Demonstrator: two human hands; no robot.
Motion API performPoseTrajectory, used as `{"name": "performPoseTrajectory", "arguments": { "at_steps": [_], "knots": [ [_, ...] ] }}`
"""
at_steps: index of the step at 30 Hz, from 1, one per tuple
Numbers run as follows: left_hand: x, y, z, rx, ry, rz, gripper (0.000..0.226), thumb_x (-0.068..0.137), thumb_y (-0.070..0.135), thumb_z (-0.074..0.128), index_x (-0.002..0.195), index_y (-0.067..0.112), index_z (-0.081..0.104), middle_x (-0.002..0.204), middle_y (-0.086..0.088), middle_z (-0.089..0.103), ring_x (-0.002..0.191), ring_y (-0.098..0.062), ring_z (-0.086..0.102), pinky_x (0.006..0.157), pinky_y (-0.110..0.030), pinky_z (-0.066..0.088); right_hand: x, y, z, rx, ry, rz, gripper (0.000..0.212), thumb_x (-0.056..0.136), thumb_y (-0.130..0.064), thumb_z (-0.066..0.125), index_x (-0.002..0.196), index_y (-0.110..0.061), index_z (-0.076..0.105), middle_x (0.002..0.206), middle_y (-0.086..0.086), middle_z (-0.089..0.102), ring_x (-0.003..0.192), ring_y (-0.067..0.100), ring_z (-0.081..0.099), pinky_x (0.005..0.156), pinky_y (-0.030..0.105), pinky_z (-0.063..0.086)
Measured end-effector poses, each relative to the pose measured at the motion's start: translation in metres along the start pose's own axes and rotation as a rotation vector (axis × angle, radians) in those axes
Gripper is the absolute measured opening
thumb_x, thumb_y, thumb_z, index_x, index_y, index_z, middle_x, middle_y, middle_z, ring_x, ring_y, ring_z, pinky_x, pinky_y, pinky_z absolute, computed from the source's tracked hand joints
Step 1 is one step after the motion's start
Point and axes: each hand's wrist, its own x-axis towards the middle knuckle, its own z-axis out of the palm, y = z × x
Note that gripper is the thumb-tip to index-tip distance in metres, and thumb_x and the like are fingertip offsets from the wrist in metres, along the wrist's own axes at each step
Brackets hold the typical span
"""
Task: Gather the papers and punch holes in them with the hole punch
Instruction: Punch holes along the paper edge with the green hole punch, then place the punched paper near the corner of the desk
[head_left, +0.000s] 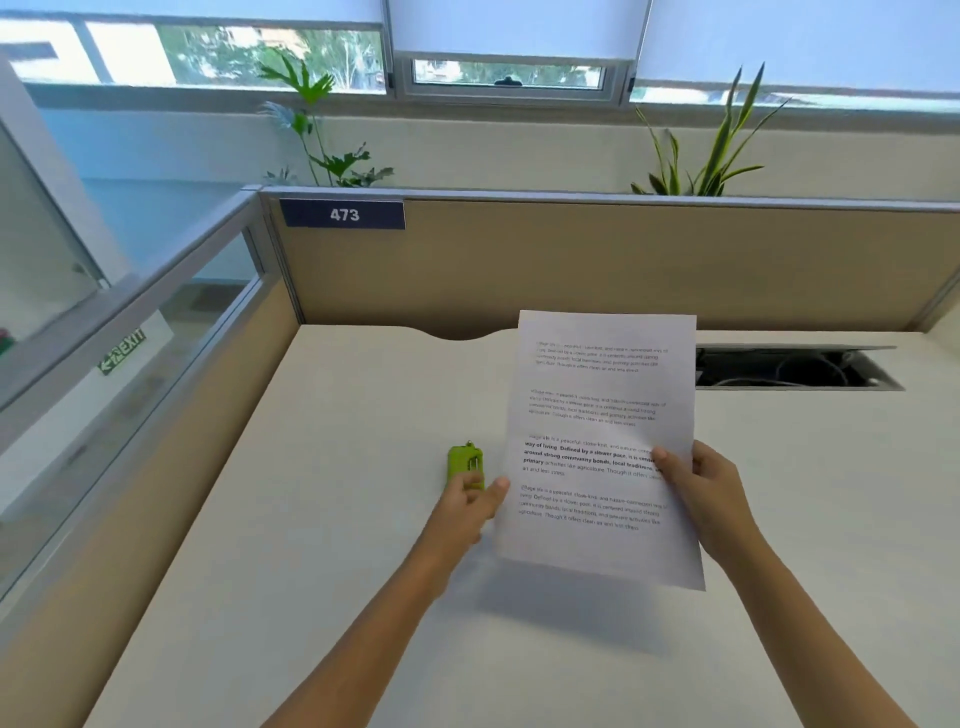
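Note:
White printed papers (602, 436) are held up above the desk, tilted toward me, with text facing me. My left hand (470, 506) pinches their left edge with thumb on top. My right hand (704, 488) grips the right edge, thumb on the front. A small green hole punch (466, 465) lies on the white desk (322, 519) just left of the papers, partly hidden behind my left hand. I cannot tell how many sheets are in the stack.
A tan partition with a "473" label (343, 214) borders the desk at the back and left. An open cable slot (795, 368) lies at the back right. Plants (701, 156) stand behind the partition.

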Motion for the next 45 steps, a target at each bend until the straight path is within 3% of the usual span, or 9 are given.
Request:
{"name": "performPoseTrajectory", "arguments": {
  "at_steps": [3,8,16,18,23,32,35,39,45],
  "knots": [
    [-0.016,-0.001,0.005,-0.165,-0.082,-0.015,0.055,0.083,0.037,0.070,0.130,0.021,0.046,0.124,0.000,0.064,0.110,-0.019,0.064,0.094,-0.048,0.052,-0.008,-0.013,0.005,0.040,-0.018,-0.053,0.005,0.086,-0.029,0.066,0.088,-0.027,0.070,0.086,-0.001,0.076,0.074,0.019,0.073,0.062,0.036,0.059],
    [-0.036,0.008,0.002,-0.180,-0.042,0.126,0.029,0.089,0.017,0.065,0.117,0.020,0.061,0.108,0.001,0.074,0.098,-0.018,0.071,0.084,-0.046,0.057,-0.022,-0.033,0.014,0.075,-0.084,-0.112,0.008,0.088,-0.029,0.065,0.094,-0.025,0.068,0.088,0.001,0.076,0.074,0.025,0.074,0.061,0.038,0.060],
    [-0.057,0.010,-0.011,-0.201,0.164,0.295,0.015,0.090,0.013,0.062,0.103,0.019,0.068,0.101,0.002,0.076,0.090,-0.015,0.072,0.068,-0.022,0.056,-0.038,-0.054,0.033,0.140,-0.172,-0.138,0.020,0.088,-0.024,0.063,0.105,-0.015,0.065,0.100,0.007,0.074,0.086,0.031,0.072,0.072,0.048,0.060],
    [-0.060,0.010,-0.016,-0.215,0.202,0.308,0.013,0.090,0.014,0.062,0.101,0.019,0.068,0.099,0.003,0.076,0.089,-0.015,0.072,0.069,-0.023,0.057,-0.043,-0.053,0.039,0.135,-0.200,-0.140,0.020,0.088,-0.022,0.064,0.107,-0.016,0.064,0.103,0.006,0.073,0.089,0.029,0.071,0.074,0.047,0.060],
    [-0.061,0.013,-0.037,-0.259,0.271,0.331,0.012,0.090,0.017,0.063,0.100,0.019,0.069,0.097,0.005,0.077,0.089,-0.016,0.072,0.076,-0.030,0.058,-0.053,-0.044,0.063,0.123,-0.221,-0.148,0.016,0.088,-0.018,0.064,0.103,-0.021,0.063,0.104,0.000,0.072,0.088,0.017,0.070,0.067,0.027,0.056],
    [-0.048,0.003,-0.113,-0.334,0.328,0.294,0.013,0.087,0.014,0.067,0.099,0.015,0.069,0.096,0.001,0.077,0.086,-0.017,0.073,0.066,-0.024,0.057,-0.055,-0.040,0.153,0.087,-0.174,-0.103,0.009,0.089,-0.013,0.062,0.094,-0.020,0.063,0.099,0.003,0.072,0.090,0.026,0.067,0.077,0.044,0.057],
    [-0.033,-0.003,-0.150,-0.278,0.333,0.256,0.015,0.086,0.009,0.067,0.100,0.014,0.067,0.094,0.002,0.077,0.086,-0.016,0.073,0.065,-0.021,0.057,-0.051,-0.037,0.193,0.066,-0.157,-0.080,0.009,0.089,-0.013,0.063,0.092,-0.021,0.063,0.098,0.004,0.071,0.088,0.026,0.067,0.078,0.045,0.057],
    [-0.007,-0.014,-0.194,-0.090,0.413,0.215,0.013,0.085,0.008,0.068,0.095,0.016,0.064,0.096,0.001,0.075,0.088,-0.015,0.071,0.076,-0.029,0.058,-0.038,-0.027,0.248,0.012,-0.137,-0.021,0.008,0.088,-0.016,0.063,0.088,-0.023,0.060,0.096,0.002,0.069,0.085,0.022,0.066,0.073,0.039,0.055],
    [0.042,-0.022,-0.246,0.150,0.511,0.156,0.011,0.086,0.011,0.066,0.096,0.014,0.063,0.096,-0.001,0.071,0.088,-0.017,0.066,0.066,-0.022,0.051,-0.010,-0.005,0.330,-0.069,-0.082,0.064,0.013,0.087,-0.013,0.062,0.098,-0.010,0.057,0.102,0.012,0.067,0.089,0.028,0.063,0.078,0.045,0.054]
  ]
}}
